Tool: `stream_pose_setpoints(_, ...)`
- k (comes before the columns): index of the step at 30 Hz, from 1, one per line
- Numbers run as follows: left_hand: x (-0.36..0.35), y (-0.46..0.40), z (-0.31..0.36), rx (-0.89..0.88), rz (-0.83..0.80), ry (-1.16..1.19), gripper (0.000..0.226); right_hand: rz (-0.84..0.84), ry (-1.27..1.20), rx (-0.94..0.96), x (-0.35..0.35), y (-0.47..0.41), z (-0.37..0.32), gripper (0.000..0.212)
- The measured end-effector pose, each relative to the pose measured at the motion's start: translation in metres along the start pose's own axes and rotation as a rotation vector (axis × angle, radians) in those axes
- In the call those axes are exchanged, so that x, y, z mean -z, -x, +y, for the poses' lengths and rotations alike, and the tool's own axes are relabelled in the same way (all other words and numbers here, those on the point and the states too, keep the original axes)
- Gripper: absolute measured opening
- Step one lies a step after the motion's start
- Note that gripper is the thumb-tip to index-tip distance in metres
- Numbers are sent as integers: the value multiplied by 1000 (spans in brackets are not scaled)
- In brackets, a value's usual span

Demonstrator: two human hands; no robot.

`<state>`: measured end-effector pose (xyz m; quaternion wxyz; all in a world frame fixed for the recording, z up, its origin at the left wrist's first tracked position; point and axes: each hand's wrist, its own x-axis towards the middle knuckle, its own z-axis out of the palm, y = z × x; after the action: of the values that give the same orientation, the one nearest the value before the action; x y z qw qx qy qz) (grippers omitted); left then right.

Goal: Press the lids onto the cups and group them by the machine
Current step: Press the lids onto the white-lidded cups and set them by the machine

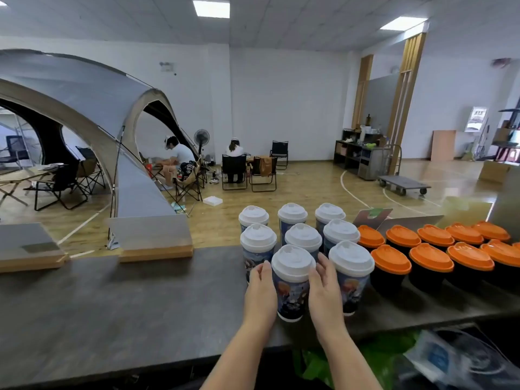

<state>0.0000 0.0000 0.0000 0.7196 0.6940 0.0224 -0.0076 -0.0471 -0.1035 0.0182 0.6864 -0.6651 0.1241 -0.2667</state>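
Several tall printed cups with white lids stand grouped on the dark counter (112, 299). The nearest cup (292, 291) sits at the front of the group, its white lid (292, 261) on top. My left hand (260, 291) rests flat against the cup's left side and my right hand (325, 285) against its right side, so the two hands clasp it between them. To the right, several black cups with orange lids (430, 257) stand in two rows. The machine is not clearly visible.
The counter's front edge runs under my forearms, with green plastic bags (365, 358) below it. Two angled panels on wooden bases (152, 235) stand at the counter's far edge on the left. Beyond are a tent, folding chairs and two seated people.
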Motion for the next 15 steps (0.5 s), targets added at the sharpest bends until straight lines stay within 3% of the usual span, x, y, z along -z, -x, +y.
stream_pose_setpoints(2,-8,-6,-8,38,-25,48,57,-14,3,-37,-2,-4,4,42)
stream_pose_setpoints(5,-17,-2,-11,47,-83,109,57,-32,-22,-69,-4,-8,15,40)
stream_pose_setpoints(12,-18,6,-8,13,-41,130,76,-99,-104,-2,-5,-3,13,37)
stream_pose_setpoints(15,-8,14,-2,1,25,165,72,-119,-141,17,-15,5,12,36)
